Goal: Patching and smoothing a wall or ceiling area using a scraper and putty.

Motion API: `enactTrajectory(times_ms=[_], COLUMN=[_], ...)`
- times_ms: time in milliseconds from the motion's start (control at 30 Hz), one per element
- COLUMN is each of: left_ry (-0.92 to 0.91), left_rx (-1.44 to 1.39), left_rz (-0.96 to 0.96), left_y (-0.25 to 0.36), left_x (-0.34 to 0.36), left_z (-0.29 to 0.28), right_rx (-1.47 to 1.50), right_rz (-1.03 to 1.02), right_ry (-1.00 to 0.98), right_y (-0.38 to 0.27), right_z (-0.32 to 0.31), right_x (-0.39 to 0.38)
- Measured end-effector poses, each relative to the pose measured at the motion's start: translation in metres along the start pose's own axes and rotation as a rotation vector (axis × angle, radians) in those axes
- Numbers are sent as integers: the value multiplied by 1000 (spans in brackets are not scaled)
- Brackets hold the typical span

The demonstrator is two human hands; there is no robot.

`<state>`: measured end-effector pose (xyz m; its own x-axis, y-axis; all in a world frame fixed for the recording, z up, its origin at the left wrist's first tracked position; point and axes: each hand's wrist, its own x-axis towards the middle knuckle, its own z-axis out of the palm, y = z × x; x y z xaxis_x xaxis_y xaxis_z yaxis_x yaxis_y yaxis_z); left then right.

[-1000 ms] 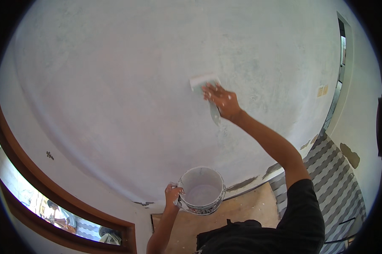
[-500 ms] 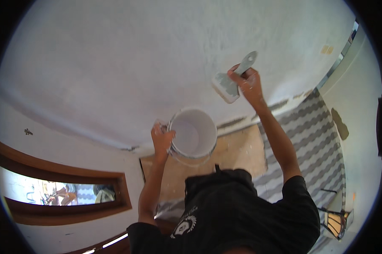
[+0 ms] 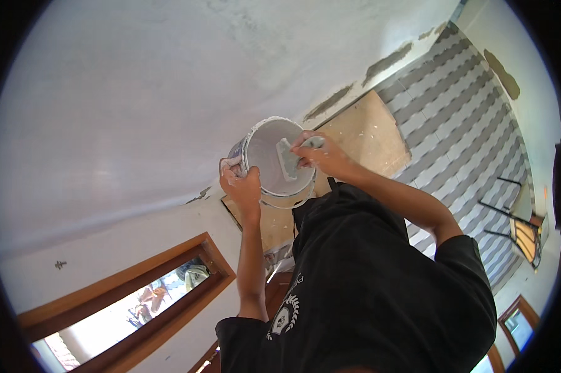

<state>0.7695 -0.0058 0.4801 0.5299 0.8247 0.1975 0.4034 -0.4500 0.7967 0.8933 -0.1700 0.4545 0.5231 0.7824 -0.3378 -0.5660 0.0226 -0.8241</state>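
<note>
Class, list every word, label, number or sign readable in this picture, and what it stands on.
Black shirt: white lettering, only partly legible, not quoted; it stands beside a white crest.
Bucket: markings on its outer side, too blurred to read.
No other writing can be made out.

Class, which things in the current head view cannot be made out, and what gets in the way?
In the head view:
Flat tool: part of its handle, hidden by the right hand.
Bucket: underside, hidden by its own sides.
Shapes beyond the window: small, washed out by glare.
Lower-right brown frame: cut off by the dark lens rim.
</note>
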Motion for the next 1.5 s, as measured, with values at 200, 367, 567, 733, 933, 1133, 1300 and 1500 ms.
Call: enactTrajectory(times_ms=[200,367,567,733,933,1133,1300,1500], left_ry=[-1,19,48,50,105,77,30,-44], left_rx=[44,-37,-57,-94,-197,-563,-729,-884], left_rz=[5,-55,14,-32,-196,-317,-431,-438], left_y=[-10,-10,-16,-31,-31,4,21,61], left_x=[-7,-12,-16,-15,-5,18,42,71], left_z=[10,13,19,26,28,8,-5,-17], right_rx=[-529,-892,-952,-605,0,43,93,201], right_rz=[-54,-105,-78,66,212,55,-110,-179], right_ry=[212,248,164,117,-26,-70,-31,-100], right_y=[68,88,99,97,-18,-99,-125,-170], right_z=[25,34,44,16,0,-14,-20,-16], right_x=[51,66,83,98,32,-4,-4,1])
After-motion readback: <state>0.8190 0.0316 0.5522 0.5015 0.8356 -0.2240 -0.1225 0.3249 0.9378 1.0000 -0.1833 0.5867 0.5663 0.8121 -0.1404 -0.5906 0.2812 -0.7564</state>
